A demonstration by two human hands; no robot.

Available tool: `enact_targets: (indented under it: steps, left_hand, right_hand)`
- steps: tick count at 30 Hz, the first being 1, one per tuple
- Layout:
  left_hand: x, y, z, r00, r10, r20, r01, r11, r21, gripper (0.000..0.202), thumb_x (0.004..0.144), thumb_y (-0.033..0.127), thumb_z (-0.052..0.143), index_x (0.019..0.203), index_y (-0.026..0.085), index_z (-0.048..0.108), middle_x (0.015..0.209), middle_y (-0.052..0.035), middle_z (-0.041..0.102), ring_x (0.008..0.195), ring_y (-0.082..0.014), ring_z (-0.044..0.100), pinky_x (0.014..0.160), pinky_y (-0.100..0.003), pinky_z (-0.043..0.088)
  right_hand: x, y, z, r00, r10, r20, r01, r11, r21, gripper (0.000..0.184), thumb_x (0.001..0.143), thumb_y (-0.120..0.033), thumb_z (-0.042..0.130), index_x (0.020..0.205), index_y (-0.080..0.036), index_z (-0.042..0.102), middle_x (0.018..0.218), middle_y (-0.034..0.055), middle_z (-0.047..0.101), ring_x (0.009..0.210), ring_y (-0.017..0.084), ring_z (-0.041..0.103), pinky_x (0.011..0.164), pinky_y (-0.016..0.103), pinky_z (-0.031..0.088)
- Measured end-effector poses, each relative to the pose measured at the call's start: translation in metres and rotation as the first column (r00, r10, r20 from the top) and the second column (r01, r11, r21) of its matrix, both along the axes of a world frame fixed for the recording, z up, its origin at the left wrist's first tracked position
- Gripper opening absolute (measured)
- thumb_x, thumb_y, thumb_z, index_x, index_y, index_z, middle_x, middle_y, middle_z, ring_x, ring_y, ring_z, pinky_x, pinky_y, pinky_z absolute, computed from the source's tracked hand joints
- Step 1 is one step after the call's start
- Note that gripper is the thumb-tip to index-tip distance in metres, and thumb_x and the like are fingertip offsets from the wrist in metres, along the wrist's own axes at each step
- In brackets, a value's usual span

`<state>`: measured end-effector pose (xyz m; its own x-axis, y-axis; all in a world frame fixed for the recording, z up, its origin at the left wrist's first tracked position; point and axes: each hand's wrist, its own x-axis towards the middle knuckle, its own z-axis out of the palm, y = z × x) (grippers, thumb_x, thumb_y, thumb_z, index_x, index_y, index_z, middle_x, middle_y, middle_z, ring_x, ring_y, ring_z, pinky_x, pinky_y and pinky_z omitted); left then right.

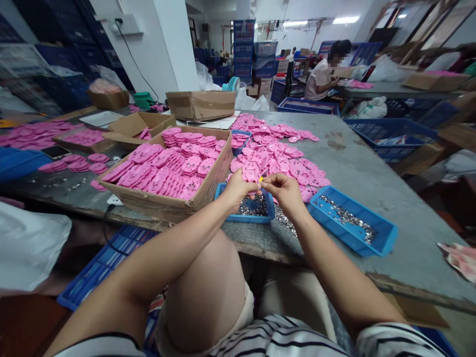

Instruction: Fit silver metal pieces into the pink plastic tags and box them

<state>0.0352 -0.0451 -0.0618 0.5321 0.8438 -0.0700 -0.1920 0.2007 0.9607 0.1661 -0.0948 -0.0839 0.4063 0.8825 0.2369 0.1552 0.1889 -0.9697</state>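
Note:
My left hand (239, 188) grips a pink plastic disc-shaped piece (251, 171) upright by its lower edge. Pinched at that piece's right side is my right hand (280, 190), its thumb and forefinger meeting by a small yellow spot; what they hold is too small to make out. Beneath both hands is a blue bin (268, 214) of small shiny metal parts. A loose pile of similar pink pieces (286, 158) spreads behind them. To the right, a second blue tray (386, 238) holds more metal parts, and some (285, 223) lie on the table between the two.
A cardboard box (159, 206) packed with pink pieces stands at the left. Behind it are another carton (203, 105) and a small blue basket (240, 144). A crumpled cloth (459, 260) lies at the right edge. A person (320, 77) sits at a far table.

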Motion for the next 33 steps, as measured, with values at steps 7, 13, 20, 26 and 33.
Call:
enact_targets:
  steps: [7,13,20,26,33]
  left_hand:
    - [0.000,0.002,0.006,0.979,-0.068,0.193,0.102,0.980,-0.169,0.031,0.096,0.041,0.044,0.101,0.015,0.060,0.082,-0.0095,0.071,0.070,-0.0183,0.068,0.050,-0.024,0.048]
    - [0.001,-0.004,0.007,0.964,-0.103,0.247,0.141,0.980,-0.142,0.049,0.099,0.052,0.029,0.121,0.022,0.062,0.103,-0.0116,0.072,0.092,-0.0221,0.068,0.070,-0.032,0.057]
    - [0.004,-0.012,0.009,0.944,-0.142,0.297,0.152,0.988,-0.011,0.057,0.099,0.054,0.021,0.128,0.023,0.059,0.115,-0.0093,0.069,0.120,-0.0217,0.060,0.088,-0.033,0.054]
    - [0.006,-0.018,0.009,0.884,-0.214,0.415,0.217,0.975,0.040,0.057,0.096,0.059,0.032,0.128,0.021,0.059,0.120,-0.0106,0.068,0.130,-0.0245,0.052,0.098,-0.037,0.050]
    - [0.007,-0.023,0.013,0.926,-0.104,0.363,0.144,0.986,-0.085,0.058,0.093,0.064,0.036,0.132,0.026,0.056,0.126,-0.0091,0.065,0.136,-0.0248,0.047,0.100,-0.039,0.048]
  right_hand:
    - [-0.003,-0.008,0.004,0.998,-0.056,-0.014,0.057,0.995,0.078,0.023,0.067,-0.040,0.078,0.063,-0.021,0.066,0.083,0.0046,0.065,0.086,0.020,0.061,0.079,0.039,0.053]
    - [-0.005,-0.002,0.001,0.992,-0.093,0.086,0.084,0.991,0.104,0.016,0.069,-0.030,0.075,0.059,-0.020,0.066,0.097,0.0070,0.062,0.106,0.025,0.058,0.096,0.046,0.048]
    - [-0.016,-0.003,-0.002,0.978,-0.190,0.088,0.179,0.977,0.116,0.018,0.069,-0.031,0.073,0.059,-0.020,0.063,0.109,0.0086,0.058,0.114,0.027,0.053,0.099,0.046,0.044]
    - [-0.027,-0.001,-0.008,0.972,-0.229,-0.055,0.235,0.959,0.160,0.020,0.072,-0.034,0.068,0.060,-0.022,0.059,0.106,0.0079,0.062,0.112,0.025,0.055,0.099,0.045,0.043]
    - [-0.034,0.002,-0.009,0.953,-0.282,-0.111,0.299,0.933,0.199,0.021,0.075,-0.033,0.064,0.059,-0.022,0.056,0.104,0.0073,0.066,0.107,0.023,0.058,0.099,0.043,0.043]
